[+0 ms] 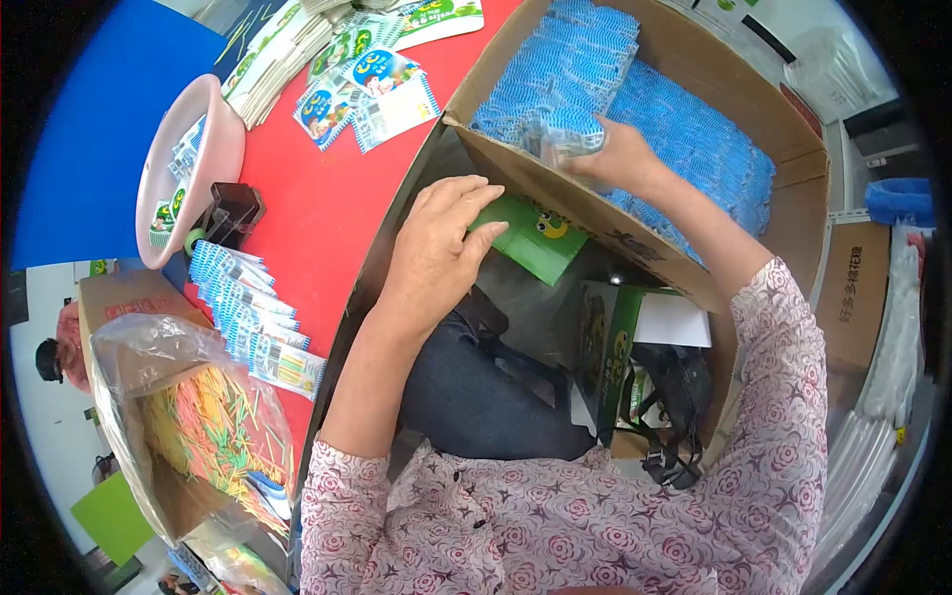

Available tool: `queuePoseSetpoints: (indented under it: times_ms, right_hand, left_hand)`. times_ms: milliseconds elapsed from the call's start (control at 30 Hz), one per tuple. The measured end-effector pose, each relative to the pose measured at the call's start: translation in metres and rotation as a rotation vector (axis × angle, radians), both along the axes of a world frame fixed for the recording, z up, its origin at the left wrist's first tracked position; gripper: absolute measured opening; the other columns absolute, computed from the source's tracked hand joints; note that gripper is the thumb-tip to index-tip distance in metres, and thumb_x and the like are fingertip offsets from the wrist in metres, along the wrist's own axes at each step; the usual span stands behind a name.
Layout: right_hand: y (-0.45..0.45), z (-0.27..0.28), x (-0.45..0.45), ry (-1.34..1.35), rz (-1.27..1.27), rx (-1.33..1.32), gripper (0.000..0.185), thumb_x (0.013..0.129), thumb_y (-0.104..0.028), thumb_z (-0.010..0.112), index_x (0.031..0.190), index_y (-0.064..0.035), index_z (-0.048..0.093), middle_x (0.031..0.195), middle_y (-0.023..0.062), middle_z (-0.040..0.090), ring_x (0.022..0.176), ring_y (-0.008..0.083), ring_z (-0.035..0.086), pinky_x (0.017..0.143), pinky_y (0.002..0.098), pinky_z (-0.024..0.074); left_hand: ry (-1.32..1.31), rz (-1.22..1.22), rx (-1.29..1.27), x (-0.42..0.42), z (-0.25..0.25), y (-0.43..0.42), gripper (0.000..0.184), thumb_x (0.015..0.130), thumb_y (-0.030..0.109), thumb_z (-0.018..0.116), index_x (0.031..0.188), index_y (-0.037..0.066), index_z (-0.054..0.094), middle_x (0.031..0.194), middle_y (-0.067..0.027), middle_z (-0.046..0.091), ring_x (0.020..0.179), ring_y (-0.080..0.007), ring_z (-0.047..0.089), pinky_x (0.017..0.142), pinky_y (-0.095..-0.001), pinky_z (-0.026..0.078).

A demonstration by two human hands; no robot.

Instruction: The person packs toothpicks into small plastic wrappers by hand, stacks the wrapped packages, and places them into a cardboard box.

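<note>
Blue packets (684, 129) lie under and around the right hand (625, 159), inside a cardboard box (739, 74). That hand is holding a few. The left hand (441, 243) is bent, with nothing in it. Left of it, a red table (322, 213) has a long row of packets (248, 307) and a pink bowl (227, 114).

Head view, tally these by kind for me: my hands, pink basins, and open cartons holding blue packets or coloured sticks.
Hands, left and right: 2
Pink basin: 1
Cartons, one with blue packets, one with coloured sticks: 2
Total: 5
</note>
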State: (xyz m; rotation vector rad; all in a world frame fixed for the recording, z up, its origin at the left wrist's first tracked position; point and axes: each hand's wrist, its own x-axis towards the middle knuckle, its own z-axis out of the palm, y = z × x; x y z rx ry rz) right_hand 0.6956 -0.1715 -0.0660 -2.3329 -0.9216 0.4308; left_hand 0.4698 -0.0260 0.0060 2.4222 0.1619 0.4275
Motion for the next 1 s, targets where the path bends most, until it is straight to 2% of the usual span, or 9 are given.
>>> queuePoseSetpoints:
  times_ms: [67,233,333,467,733,767,867,900,1000]
  right_hand:
    - [0.005,-0.009,0.000,0.121,0.019,0.080,0.065,0.064,-0.038,0.075,0.115,-0.0024,0.057,0.106,0.0201,0.063,0.096,0.0337,0.061,0.084,0.0390,0.0474]
    - [0.014,-0.031,-0.001,0.253,-0.008,0.075,0.072,0.063,-0.041,0.076,0.118,-0.0002,0.055,0.109,0.0221,0.061,0.100,0.0353,0.059,0.086,0.0395,0.0465]
    - [0.020,-0.035,0.001,-0.005,0.009,-0.086,0.079,0.061,-0.042,0.079,0.120,0.0011,0.052,0.109,0.0231,0.061,0.103,0.0351,0.058,0.089,0.0391,0.0454]
    - [0.030,-0.026,-0.003,-0.069,-0.057,-0.175,0.086,0.061,-0.039,0.080,0.127,0.0019,0.045,0.112,0.0245,0.059,0.104,0.0358,0.057,0.090,0.0394,0.0454]
    - [0.030,-0.048,-0.001,-0.003,-0.078,-0.017,0.086,0.065,-0.034,0.078,0.131,0.0027,0.037,0.115,0.0255,0.056,0.105,0.0369,0.056,0.090,0.0396,0.0451]
    - [0.029,-0.038,-0.003,-0.006,-0.073,-0.019,0.086,0.065,-0.034,0.078,0.131,0.0027,0.037,0.115,0.0255,0.056,0.105,0.0369,0.056,0.090,0.0396,0.0451]
    - [0.016,-0.004,-0.009,0.273,-0.073,-0.064,0.084,0.066,-0.036,0.076,0.129,0.0037,0.038,0.115,0.0256,0.056,0.105,0.0368,0.056,0.091,0.0387,0.0445]
    - [0.012,-0.009,-0.006,0.271,-0.074,-0.066,0.084,0.066,-0.036,0.076,0.129,0.0037,0.038,0.115,0.0256,0.056,0.105,0.0368,0.056,0.091,0.0387,0.0445]
    - [0.006,-0.046,0.007,0.013,-0.008,-0.276,0.078,0.068,-0.041,0.073,0.123,0.0068,0.045,0.113,0.0244,0.058,0.098,0.0348,0.061,0.084,0.0385,0.0485]
  left_hand:
    - [0.006,0.001,-0.007,0.000,-0.001,0.000,0.029,0.079,0.008,0.064,0.107,0.001,0.060,0.111,-0.0138,0.059,0.106,-0.0286,0.054,0.090,-0.0347,0.043]
    - [0.020,0.019,-0.067,0.000,-0.003,0.003,0.029,0.077,0.007,0.064,0.105,0.001,0.061,0.110,-0.0128,0.057,0.107,-0.0288,0.052,0.091,-0.0363,0.043]
    - [0.021,0.021,-0.064,0.000,-0.003,0.003,0.028,0.078,0.007,0.064,0.105,0.001,0.061,0.110,-0.0128,0.057,0.107,-0.0286,0.052,0.091,-0.0363,0.043]
    - [0.015,0.023,-0.043,-0.003,-0.004,0.004,0.028,0.078,0.008,0.064,0.105,0.002,0.061,0.110,-0.0125,0.057,0.106,-0.0285,0.052,0.091,-0.0363,0.043]
    - [0.004,0.049,-0.025,-0.006,-0.004,0.006,0.028,0.078,0.008,0.064,0.105,0.002,0.061,0.109,-0.0130,0.059,0.103,-0.0281,0.055,0.089,-0.0347,0.044]
    - [0.009,0.044,-0.023,-0.007,-0.004,0.005,0.028,0.078,0.008,0.064,0.105,0.002,0.061,0.109,-0.0129,0.059,0.103,-0.0281,0.055,0.089,-0.0347,0.044]
    - [0.021,0.032,-0.020,-0.011,-0.006,0.006,0.028,0.078,0.008,0.065,0.104,0.001,0.061,0.109,-0.0127,0.059,0.103,-0.0283,0.055,0.089,-0.0347,0.044]
    - [0.021,0.036,-0.018,-0.012,-0.006,0.006,0.027,0.078,0.008,0.065,0.104,0.001,0.061,0.109,-0.0126,0.059,0.103,-0.0282,0.055,0.089,-0.0347,0.044]
    - [0.012,0.045,-0.013,-0.013,-0.005,0.007,0.027,0.078,0.009,0.065,0.103,0.001,0.061,0.109,-0.0124,0.059,0.104,-0.0282,0.055,0.089,-0.0347,0.044]
